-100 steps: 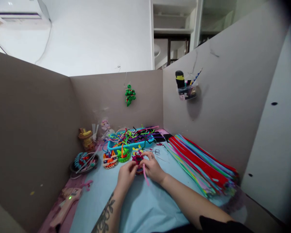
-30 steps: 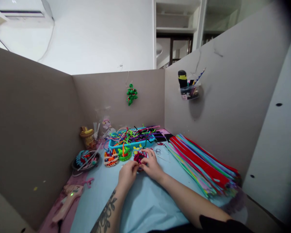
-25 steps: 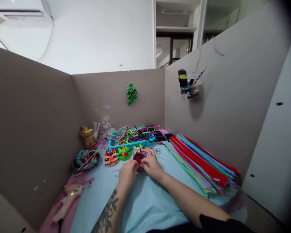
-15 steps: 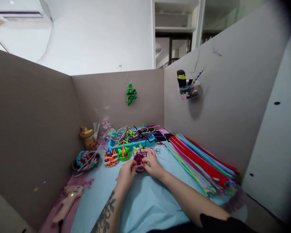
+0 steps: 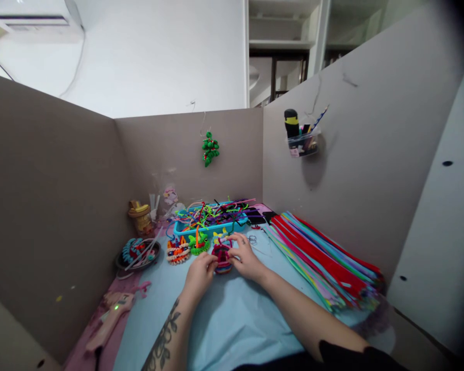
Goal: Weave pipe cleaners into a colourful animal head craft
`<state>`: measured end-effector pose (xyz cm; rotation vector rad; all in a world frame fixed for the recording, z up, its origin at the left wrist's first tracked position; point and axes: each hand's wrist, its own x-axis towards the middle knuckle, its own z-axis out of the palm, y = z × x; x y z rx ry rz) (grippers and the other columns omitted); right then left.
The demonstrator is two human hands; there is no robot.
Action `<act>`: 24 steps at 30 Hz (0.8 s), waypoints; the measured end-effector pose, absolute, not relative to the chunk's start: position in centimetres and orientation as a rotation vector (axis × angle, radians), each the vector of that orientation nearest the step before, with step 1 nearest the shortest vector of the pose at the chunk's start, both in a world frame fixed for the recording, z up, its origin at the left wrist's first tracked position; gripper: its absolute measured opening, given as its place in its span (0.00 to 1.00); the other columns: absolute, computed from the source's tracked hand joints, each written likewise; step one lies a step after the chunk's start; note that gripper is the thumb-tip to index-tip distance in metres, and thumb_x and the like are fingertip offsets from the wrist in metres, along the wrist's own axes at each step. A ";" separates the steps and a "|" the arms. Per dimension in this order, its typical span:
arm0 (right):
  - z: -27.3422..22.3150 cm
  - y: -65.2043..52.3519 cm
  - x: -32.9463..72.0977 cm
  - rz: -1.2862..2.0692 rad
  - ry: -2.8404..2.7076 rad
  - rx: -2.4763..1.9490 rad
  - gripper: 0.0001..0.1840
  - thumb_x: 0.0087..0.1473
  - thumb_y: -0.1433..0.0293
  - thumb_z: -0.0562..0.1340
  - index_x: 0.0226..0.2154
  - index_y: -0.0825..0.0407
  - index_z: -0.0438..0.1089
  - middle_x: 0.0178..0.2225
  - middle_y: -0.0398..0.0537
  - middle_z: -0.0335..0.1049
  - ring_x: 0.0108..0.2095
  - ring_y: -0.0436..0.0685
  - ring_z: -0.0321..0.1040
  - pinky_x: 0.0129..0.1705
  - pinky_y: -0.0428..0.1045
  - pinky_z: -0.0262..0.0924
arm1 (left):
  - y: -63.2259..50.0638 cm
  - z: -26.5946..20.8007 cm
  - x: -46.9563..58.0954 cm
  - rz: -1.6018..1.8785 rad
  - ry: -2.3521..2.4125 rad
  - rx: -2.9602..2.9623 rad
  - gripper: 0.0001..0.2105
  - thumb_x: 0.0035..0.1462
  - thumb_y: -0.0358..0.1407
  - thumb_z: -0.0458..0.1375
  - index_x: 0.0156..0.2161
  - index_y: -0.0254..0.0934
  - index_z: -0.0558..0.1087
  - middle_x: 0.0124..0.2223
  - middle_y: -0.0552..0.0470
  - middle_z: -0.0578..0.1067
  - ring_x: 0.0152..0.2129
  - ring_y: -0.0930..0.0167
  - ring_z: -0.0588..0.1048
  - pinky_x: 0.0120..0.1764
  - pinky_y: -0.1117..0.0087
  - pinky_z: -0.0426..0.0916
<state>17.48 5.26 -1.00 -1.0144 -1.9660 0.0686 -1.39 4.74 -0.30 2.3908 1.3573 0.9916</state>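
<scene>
A small basket of dark pink and multicoloured pipe cleaners [image 5: 222, 264] stands on the blue cloth between my hands. My left hand [image 5: 200, 272] pinches its left rim with thumb and fingertips. On the opposite side, my right hand [image 5: 246, 259] grips the rim, the index finger reaching over the far edge. Just behind it, partly hidden by my right hand, is a yellow and light-blue pipe-cleaner piece [image 5: 219, 237]. A green pipe-cleaner figure [image 5: 199, 244] and an orange and cream one [image 5: 178, 252] sit to the left.
A turquoise tray [image 5: 216, 229] heaped with pipe cleaners lies at the back. Bundled pipe cleaners [image 5: 320, 252] cover the right side. On the left are a dark bowl [image 5: 139, 263], a pink glue gun [image 5: 110, 322] and a yellow-lidded jar [image 5: 141, 219]. Scissors [image 5: 252, 240] lie behind my right hand.
My hands have drawn slightly apart, the left moving left and the right staying at the rim. More of the basket's open top now shows. The camera view has shifted a little.
</scene>
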 end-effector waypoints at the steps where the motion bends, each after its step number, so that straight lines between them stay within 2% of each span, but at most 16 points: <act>1: -0.9 5.3 17.5 0.062 -1.969 -1.021 0.07 0.44 0.77 0.60 0.23 0.49 0.71 0.50 0.47 0.57 0.55 0.64 0.44 0.57 0.63 0.45 | 4.7 -0.2 -1.3 0.977 1.360 2.401 0.09 0.55 0.32 0.51 0.34 0.37 0.74 0.32 0.49 0.72 0.31 0.69 0.71 0.35 0.71 0.63; 11: -1.1 5.0 17.3 0.138 -1.967 -1.047 0.03 0.44 0.74 0.61 0.25 0.50 0.70 0.53 0.48 0.55 0.58 0.64 0.41 0.58 0.63 0.42 | 4.3 -0.3 -0.8 0.964 1.503 2.400 0.09 0.56 0.31 0.47 0.30 0.36 0.69 0.31 0.50 0.69 0.29 0.70 0.68 0.33 0.71 0.60; 18: -0.6 5.3 17.2 0.148 -1.895 -1.019 0.05 0.42 0.77 0.61 0.21 0.51 0.69 0.51 0.48 0.57 0.54 0.61 0.49 0.56 0.59 0.46 | 4.6 -0.6 -0.2 1.065 1.394 2.323 0.09 0.54 0.32 0.48 0.26 0.36 0.67 0.28 0.52 0.67 0.27 0.71 0.67 0.31 0.72 0.60; 24: -1.0 5.8 17.7 0.181 -1.842 -1.053 0.04 0.43 0.73 0.63 0.21 0.50 0.70 0.49 0.48 0.59 0.54 0.63 0.48 0.57 0.60 0.44 | 4.4 -0.8 -0.1 1.151 1.415 2.262 0.09 0.54 0.33 0.49 0.28 0.36 0.70 0.28 0.51 0.69 0.26 0.70 0.68 0.30 0.72 0.60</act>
